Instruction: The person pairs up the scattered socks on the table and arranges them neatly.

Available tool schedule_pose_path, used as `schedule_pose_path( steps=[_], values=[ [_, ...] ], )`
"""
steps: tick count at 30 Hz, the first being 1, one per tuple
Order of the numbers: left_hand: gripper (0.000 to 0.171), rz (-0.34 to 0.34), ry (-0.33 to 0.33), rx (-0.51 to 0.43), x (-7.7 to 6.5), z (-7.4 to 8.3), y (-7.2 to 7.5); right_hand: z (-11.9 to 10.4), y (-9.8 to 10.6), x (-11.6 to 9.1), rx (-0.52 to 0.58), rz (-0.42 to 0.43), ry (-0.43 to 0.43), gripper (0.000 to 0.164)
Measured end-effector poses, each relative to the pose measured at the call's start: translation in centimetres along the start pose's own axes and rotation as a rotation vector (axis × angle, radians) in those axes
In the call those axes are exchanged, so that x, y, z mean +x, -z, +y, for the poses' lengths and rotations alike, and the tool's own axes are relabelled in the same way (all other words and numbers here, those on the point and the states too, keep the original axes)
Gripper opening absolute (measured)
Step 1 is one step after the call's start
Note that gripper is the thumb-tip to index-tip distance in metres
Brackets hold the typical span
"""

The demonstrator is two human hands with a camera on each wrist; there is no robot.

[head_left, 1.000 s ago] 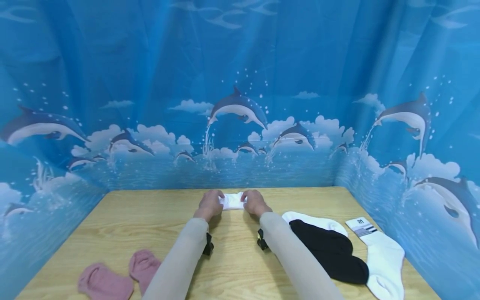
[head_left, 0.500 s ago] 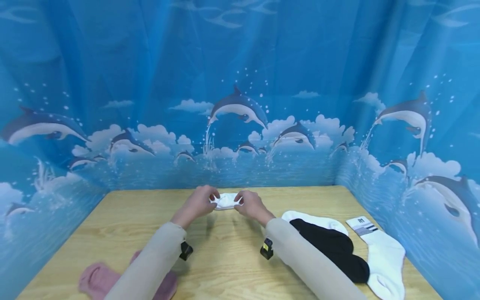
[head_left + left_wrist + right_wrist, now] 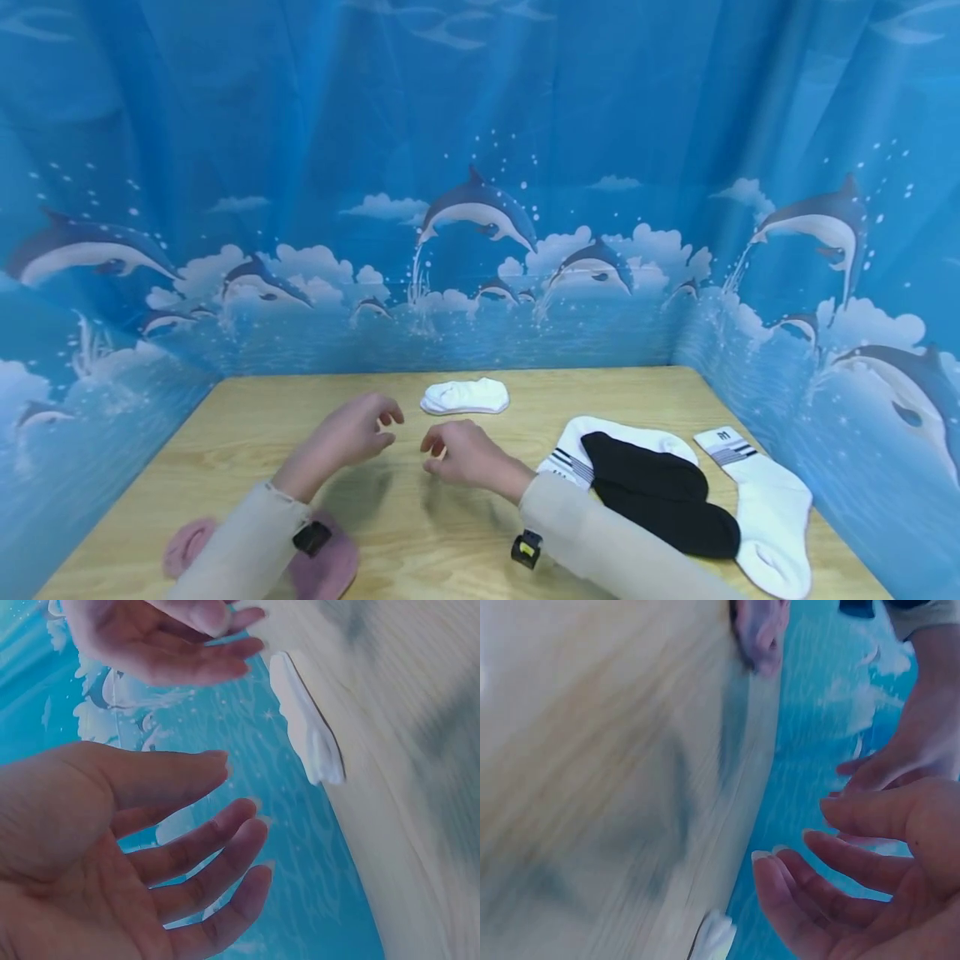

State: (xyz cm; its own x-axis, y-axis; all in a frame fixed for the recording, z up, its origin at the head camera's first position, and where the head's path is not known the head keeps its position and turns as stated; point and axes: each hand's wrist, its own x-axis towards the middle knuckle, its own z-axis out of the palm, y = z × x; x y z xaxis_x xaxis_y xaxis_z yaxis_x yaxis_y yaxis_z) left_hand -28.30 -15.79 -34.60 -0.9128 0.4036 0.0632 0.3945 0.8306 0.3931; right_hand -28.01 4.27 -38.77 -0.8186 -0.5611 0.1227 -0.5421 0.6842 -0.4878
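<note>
A pair of white ankle socks lies flat near the table's back edge, apart from both hands; the left wrist view shows the same white socks side-on. My left hand hovers over the table in front of them, fingers loosely bent and holding nothing. Beside it on the right, my right hand is raised too, its fingers relaxed around bare air. In the right wrist view, the right hand's thumb and fingers are spread apart. Pink socks lie at the front left, partly hidden under the left sleeve.
On the right, black socks lie partly over a white striped sock. Another white sock with dark stripes lies near the right edge. The wooden table is enclosed by a blue dolphin curtain.
Both hands have let go of the white ankle socks and drawn back toward the front, the left one also leftward. The socks now lie on the table.
</note>
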Motion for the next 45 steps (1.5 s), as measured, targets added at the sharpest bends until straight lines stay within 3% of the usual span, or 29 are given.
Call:
schedule_pose_path(
  steps=[2,8,12,20,25,31,39,45],
  values=[
    [0.020,-0.008,0.021,-0.008,-0.6,-0.6,0.1,-0.9,-0.4,-0.2,-0.001,-0.020,0.021,0.019],
    [0.021,-0.020,-0.025,-0.005,-2.0,-2.3,0.6,-3.3,-1.4,-0.8,0.004,-0.074,0.033,0.019],
    [0.024,-0.047,-0.008,0.010,-2.9,-3.7,0.7,-4.5,-2.3,-1.1,-0.010,-0.095,0.037,0.019],
    [0.029,-0.115,0.140,-0.026,-4.9,-8.0,1.0,-6.3,-4.2,-1.6,0.012,-0.132,0.012,0.020],
    [0.029,-0.146,0.181,-0.027,-5.4,-10.0,1.0,-7.0,-5.3,-1.5,0.009,-0.145,-0.011,0.023],
    [0.018,-0.181,0.255,-0.039,-5.8,-11.0,1.0,-7.5,-6.3,-1.6,-0.056,-0.144,0.013,0.022],
    [0.019,-0.224,0.324,-0.054,-6.2,-11.4,0.8,-7.8,-6.8,-1.7,-0.081,-0.130,0.030,0.021],
    [0.018,-0.224,0.310,-0.038,-6.3,-11.7,0.5,-7.9,-7.2,-1.5,-0.086,-0.149,-0.001,0.021]
  ],
)
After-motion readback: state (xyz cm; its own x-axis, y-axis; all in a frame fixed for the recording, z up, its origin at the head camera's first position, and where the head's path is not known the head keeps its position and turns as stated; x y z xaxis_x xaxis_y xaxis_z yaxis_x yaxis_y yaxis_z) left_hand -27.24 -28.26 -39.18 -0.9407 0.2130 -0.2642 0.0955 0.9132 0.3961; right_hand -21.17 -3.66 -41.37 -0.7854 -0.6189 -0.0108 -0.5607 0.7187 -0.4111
